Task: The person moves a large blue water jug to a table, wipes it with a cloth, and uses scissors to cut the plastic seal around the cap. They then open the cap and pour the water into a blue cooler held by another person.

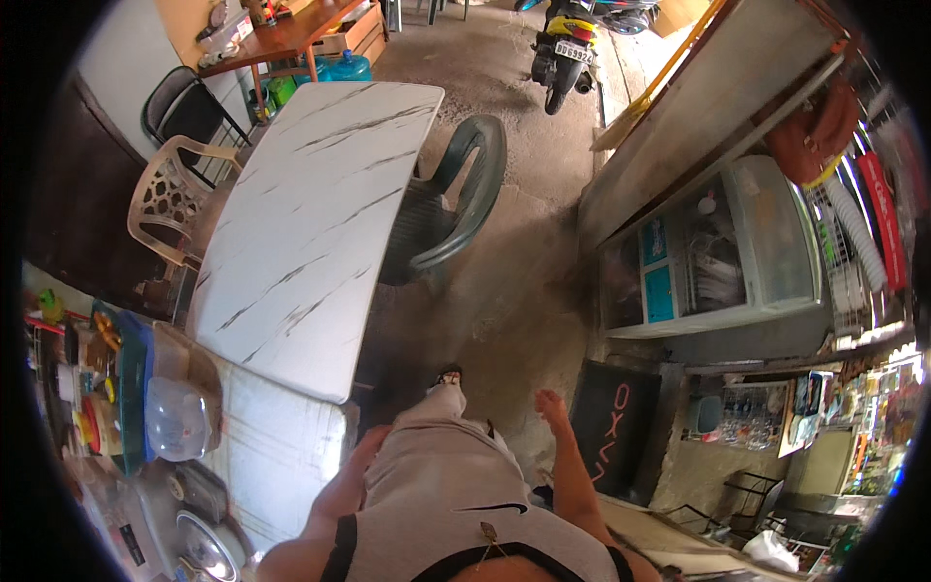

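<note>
My left hand [372, 444] hangs beside my left thigh, close to the near end of a white marble-patterned table [320, 204]. Its fingers are mostly hidden against my light grey trousers [427, 436], so I cannot make out their shape. My right arm swings forward, and my right hand [551, 405] is over the concrete floor with nothing visible in it. The thumb stands a little apart from loosely bent fingers. A black panel with red lettering [616, 427] leans to the right of that hand. One sandalled foot [448, 376] shows ahead of me.
A dark green plastic chair [470, 194] sits at the table's right side, a beige one [175, 199] at its left. Ahead stands a yellow and black motorcycle [564, 48]. A glass display cabinet [718, 252] lines the right. Clear plastic containers [177, 419] stand at the near left.
</note>
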